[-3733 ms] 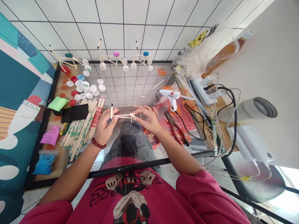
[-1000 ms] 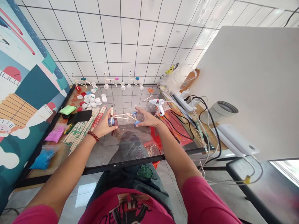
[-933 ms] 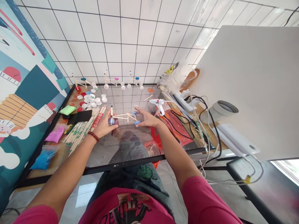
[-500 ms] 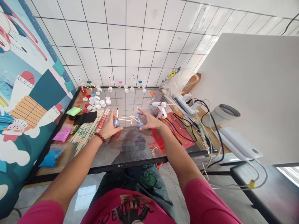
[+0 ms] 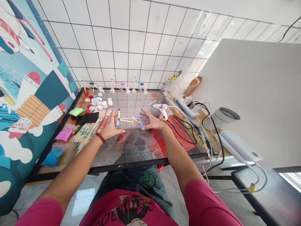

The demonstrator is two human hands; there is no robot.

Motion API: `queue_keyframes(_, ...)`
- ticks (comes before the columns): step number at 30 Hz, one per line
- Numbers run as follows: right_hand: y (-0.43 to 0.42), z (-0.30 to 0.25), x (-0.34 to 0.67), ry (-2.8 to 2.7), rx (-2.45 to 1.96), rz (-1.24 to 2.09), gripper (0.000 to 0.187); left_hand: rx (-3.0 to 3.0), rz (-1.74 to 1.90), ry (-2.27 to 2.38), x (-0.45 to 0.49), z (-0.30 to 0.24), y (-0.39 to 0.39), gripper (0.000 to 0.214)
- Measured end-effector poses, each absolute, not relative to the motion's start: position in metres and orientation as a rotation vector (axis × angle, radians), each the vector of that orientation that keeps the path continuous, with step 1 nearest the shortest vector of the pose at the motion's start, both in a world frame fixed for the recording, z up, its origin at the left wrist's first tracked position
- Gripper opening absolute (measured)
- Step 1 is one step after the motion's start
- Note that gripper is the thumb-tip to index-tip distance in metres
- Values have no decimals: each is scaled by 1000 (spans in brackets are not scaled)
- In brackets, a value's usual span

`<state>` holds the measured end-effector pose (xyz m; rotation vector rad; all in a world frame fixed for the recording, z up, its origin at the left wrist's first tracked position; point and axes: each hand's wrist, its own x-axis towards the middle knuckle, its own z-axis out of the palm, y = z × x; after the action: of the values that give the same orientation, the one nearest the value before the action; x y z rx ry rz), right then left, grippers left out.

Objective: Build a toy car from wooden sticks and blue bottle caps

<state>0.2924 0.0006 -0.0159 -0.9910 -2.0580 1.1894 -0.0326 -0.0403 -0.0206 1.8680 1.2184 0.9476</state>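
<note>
On the glass tabletop stands a small tricycle model (image 5: 127,120) made of thin wooden sticks, with blue bottle-cap wheels and an upright stick at its left end. My left hand (image 5: 111,126), a red bead bracelet at its wrist, curves around the left end, thumb and fingers apart. The blue cap (image 5: 115,123) there is partly hidden by it. At the other end my right hand (image 5: 150,121) is spread, its thumb close to a blue cap (image 5: 141,126); whether it touches is hard to tell. A white hot glue gun (image 5: 162,110) lies beyond my right hand.
Similar stick models (image 5: 119,88) line the back edge. Loose bottle caps (image 5: 98,102), bundled sticks (image 5: 90,131), a black pad (image 5: 87,118) and bags of coloured clay (image 5: 53,156) lie left. Cables (image 5: 187,122), a red sheet (image 5: 182,133) and a power strip (image 5: 187,106) lie right.
The view has shifted slightly. My hands stay around the stick model, with the left thumb a little farther from the fingers. The model stays in place.
</note>
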Motion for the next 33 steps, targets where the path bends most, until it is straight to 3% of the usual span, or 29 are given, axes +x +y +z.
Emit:
queue_keyframes(4, -1, -12, 292, -1838, -945, 1262, 108, 1856, 981, 1241, -42, 5, -55, 145)
queue_keyframes(7, -2, -8, 292, -1731, -916, 1201, 94, 1822, 1055, 1274, -56, 23, -78, 130)
queue_keyframes(15, -6, -9, 289, -2107, -944, 1176, 134, 1710, 1037, 1382, -54, 10, -94, 107)
queue_keyframes(24, -2, -20, 281, -2110, -1029, 1039, 116, 1732, 974, 1493, -26, -3, -61, 77)
queue_keyframes(33, 9, -28, 277, -1981, -1150, 1004, 120, 1828, 1045, 1564, -7, -7, -29, 47)
